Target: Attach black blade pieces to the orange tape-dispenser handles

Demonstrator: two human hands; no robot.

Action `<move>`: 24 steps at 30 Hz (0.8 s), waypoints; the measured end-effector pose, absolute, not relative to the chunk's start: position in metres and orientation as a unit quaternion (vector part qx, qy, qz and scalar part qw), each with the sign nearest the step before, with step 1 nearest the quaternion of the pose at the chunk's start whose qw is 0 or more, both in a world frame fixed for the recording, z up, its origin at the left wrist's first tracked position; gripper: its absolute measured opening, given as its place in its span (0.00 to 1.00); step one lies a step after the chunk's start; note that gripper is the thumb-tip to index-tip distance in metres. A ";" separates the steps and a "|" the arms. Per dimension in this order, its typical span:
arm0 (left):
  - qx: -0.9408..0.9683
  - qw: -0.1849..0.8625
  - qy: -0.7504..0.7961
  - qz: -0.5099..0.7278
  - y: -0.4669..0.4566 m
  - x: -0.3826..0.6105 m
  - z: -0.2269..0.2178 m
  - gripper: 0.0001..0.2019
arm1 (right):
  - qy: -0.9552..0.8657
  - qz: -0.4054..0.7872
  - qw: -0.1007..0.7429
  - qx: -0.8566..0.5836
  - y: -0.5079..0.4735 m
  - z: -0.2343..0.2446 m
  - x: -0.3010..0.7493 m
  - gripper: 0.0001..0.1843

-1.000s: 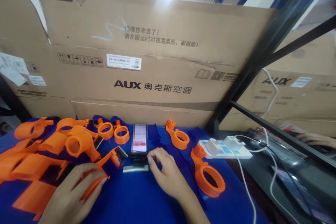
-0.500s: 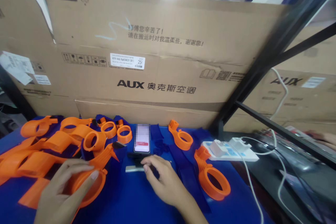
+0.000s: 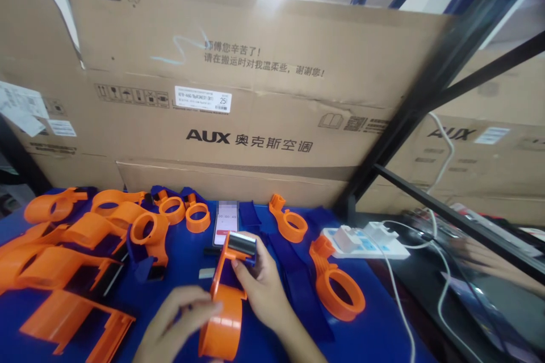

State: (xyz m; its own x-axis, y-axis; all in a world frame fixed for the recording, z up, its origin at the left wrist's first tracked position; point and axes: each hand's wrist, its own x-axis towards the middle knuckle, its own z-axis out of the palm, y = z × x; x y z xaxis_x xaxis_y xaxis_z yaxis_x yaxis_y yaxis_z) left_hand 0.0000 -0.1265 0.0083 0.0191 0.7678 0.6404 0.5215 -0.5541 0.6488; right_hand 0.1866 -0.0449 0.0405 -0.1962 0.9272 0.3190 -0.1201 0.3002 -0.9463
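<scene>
An orange tape dispenser [image 3: 227, 317] stands tilted in front of me, its ring toward me and its head away. My right hand [image 3: 266, 289] grips it near the head, thumb on the frame. A dark blade strip with a serrated edge [image 3: 242, 245] tops that head, and a bit of blue shows under it. Beside the ring is my left hand [image 3: 179, 320], slightly blurred, its fingers apart and one fingertip overlapping the ring's left side; I cannot tell whether it touches. A small pale metal strip [image 3: 206, 273] lies on the blue table surface [image 3: 179, 261] behind the dispenser.
Several orange dispensers [image 3: 55, 264] crowd the left side. Two more, one nearer [image 3: 340, 295] and one farther [image 3: 289, 226], lie at the right. A phone [image 3: 223, 224] showing a timer is at the back, before a large cardboard box [image 3: 255, 181]. A power strip [image 3: 366, 244] with cables sits right.
The dispenser in my left hand has moved right and been turned blade-up. My right hand has left the spot by the metal strip and taken hold of the dispenser's head.
</scene>
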 end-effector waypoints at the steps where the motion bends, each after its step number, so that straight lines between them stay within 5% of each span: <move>1: 0.678 0.156 0.472 0.541 -0.118 -0.002 0.013 0.21 | -0.599 0.498 0.534 -0.329 -0.043 0.042 0.188 0.18; 8: 0.531 0.550 0.388 0.515 -0.044 0.010 0.037 0.19 | -0.631 0.554 0.446 -0.309 -0.038 0.034 0.189 0.20; 14: 0.499 0.524 0.395 0.566 -0.021 0.024 0.020 0.12 | -0.631 0.449 0.461 -0.433 -0.030 0.014 0.194 0.17; 24: 0.515 0.516 0.388 0.564 -0.014 0.017 0.016 0.15 | -0.702 0.410 0.383 -0.439 -0.033 0.030 0.193 0.22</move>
State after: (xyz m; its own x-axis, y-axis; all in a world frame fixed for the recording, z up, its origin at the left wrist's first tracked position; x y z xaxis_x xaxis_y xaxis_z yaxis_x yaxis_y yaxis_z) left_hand 0.0166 -0.0140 0.0160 0.0632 0.9816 0.1803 -0.1838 -0.1661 0.9688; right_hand 0.1926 -0.0328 0.0303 -0.3207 0.9304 0.1776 0.3026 0.2783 -0.9116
